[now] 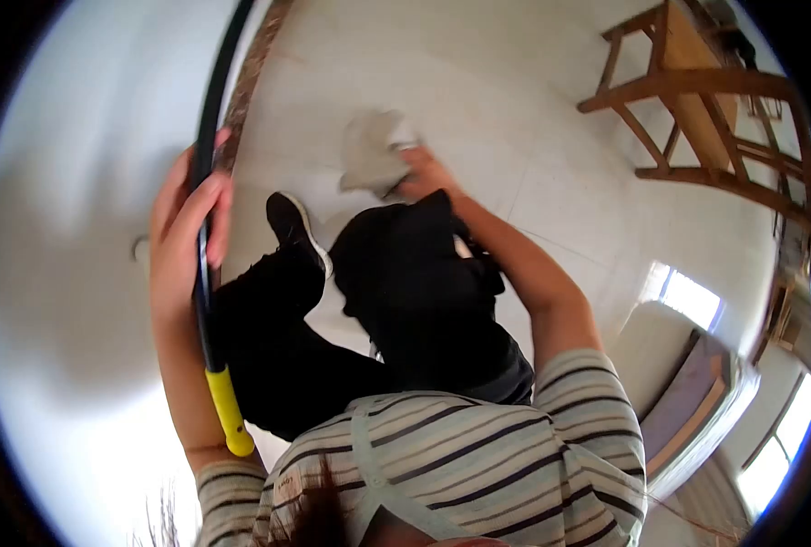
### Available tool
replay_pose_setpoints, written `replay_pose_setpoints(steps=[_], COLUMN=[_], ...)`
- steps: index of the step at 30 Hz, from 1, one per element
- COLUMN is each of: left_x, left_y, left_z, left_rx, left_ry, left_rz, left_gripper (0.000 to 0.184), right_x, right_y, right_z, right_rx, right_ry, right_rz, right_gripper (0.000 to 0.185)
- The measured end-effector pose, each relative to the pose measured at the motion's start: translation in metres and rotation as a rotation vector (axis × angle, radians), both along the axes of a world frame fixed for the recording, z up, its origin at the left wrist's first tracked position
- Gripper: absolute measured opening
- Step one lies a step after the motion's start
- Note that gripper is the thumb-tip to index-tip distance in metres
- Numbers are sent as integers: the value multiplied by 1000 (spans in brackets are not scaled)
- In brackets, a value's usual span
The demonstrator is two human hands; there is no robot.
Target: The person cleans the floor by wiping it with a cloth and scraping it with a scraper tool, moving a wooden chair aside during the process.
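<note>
A long black pole [209,118] with a yellow end grip [228,410] runs up the left side of the view. My left hand [187,214] is wrapped round its black shaft, above the yellow part. Low over the pale floor, my right hand [422,175] holds a greyish cloth [369,155], slightly blurred, which hangs out to its left. The fingers of that hand are partly smeared, but they are closed at the cloth's edge. My knees are bent beneath me, with one black shoe [289,223] between the two hands.
A white wall [77,182] with a dark baseboard [252,73] borders the left. Wooden furniture [697,109] with several legs lies at the upper right. A wrapped, padded item [688,410] is at the lower right, near a window [782,442].
</note>
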State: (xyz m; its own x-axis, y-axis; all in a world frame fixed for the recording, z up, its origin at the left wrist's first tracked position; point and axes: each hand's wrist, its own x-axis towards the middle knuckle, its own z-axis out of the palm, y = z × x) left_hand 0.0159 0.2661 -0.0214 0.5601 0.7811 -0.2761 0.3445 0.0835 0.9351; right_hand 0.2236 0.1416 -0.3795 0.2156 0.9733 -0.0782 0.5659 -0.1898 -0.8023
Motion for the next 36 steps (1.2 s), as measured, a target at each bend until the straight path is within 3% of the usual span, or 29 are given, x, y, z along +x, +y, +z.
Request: replay_pose_setpoints(steps=[1, 3, 4, 6, 7, 9, 10, 14, 16, 20, 22, 23, 24, 25, 26, 29, 30, 32, 35, 36], left_x=[0, -14, -13, -8, -6, 12, 14, 18, 17, 23, 26, 28, 30, 31, 31, 34, 36, 41, 44, 45], left_y=[3, 17, 20, 26, 28, 32, 31, 34, 36, 37, 38, 39, 39, 39, 40, 39, 38, 37, 40, 40], left_z=[-2, -5, -6, -6, -5, -3, 1, -1, -4, -6, -6, -6, -5, -5, -5, -2, -2, -2, -3, -5], left_rx=[7, 8, -5, -14, -14, 17, 32, 44, 34, 31, 27, 52, 81, 82, 82, 64, 50, 52, 62, 77], left_ry=[44, 24, -1, -7, -24, 23, 45, 96, 121, 201, 230, 228, 221, 216, 210, 209, 220, 236, 253, 246], left_rz=[27, -60, -37, -37, -23, -7, -22, -29, -37, -19, -24, -21, -17, -23, -43, -70, -69, -57, -85, -108], left_gripper=[40, 41, 42, 42, 42, 44, 46, 51, 51, 53, 53, 53, 53, 53, 53, 53, 52, 52, 51, 51], right_x=[-16, -48, -53, -60, -66, -74, -74, -70, -53, 31, 86, 117, 160, 182, 206, 199, 186, 128, 53, 29], right_y=[10, 20, 18, 18, 17, 13, 10, 6, 3, -13, -6, -7, -11, -7, -6, -26, -48, -96, -184, -203], right_z=[-15, -9, -11, -16, -32, -84, -92, -91, -83, -67, -54, -61, -113, -97, -94, -28, -32, -6, -34, -33], right_rx=[69, -255, -265, -57, -60, 113, 250, 95, 28, -261, -402, -408, -282, -356, -334, -176, 39, -27, -106, -324], right_ry=[-11, -37, -26, -566, -554, -673, -592, -528, -569, -615, -770, -803, -632, -706, -515, -496, -555, -428, -365, -440], right_rz=[75, 132, 120, 356, 359, 606, 605, 717, 621, 321, 175, 29, -190, -314, -506, -405, -281, -160, 67, -7], right_gripper=[61, 52, 52, 73, 73, 74, 70, 62, 56, 64, 57, 50, 50, 51, 45, 47, 48, 50, 54, 61])
